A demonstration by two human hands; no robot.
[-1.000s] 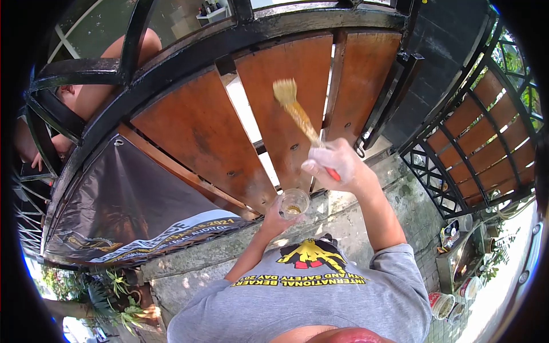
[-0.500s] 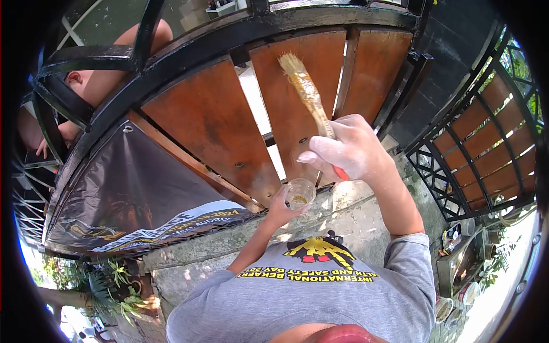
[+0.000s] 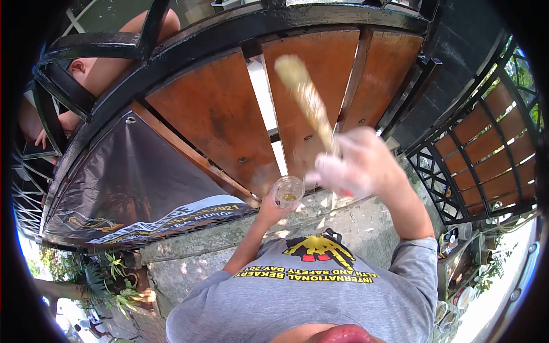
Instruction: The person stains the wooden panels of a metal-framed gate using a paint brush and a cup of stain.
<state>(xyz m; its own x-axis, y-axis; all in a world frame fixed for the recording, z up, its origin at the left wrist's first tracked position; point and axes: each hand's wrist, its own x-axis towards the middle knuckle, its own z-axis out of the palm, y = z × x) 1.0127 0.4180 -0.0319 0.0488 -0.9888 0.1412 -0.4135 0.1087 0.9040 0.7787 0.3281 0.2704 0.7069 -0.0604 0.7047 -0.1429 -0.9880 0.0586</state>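
Observation:
My right hand, smeared by motion, grips a paintbrush by its handle. The bristles point up and away from me, in front of the brown wooden boards of a black metal gate. Lower and to the left, my left hand is wrapped round a clear plastic cup. A little yellowish liquid shows at the bottom of the cup. The cup is held upright near the lower ends of the boards.
A dark printed banner hangs on the left part of the gate. Beyond the black metal frame another person's arm shows at upper left. A second gate panel stands at right, with pots and containers below it. Plants grow at lower left.
My right hand and the paintbrush have shifted slightly down and right, and now look blurred. The cup in my left hand has moved a little left in view.

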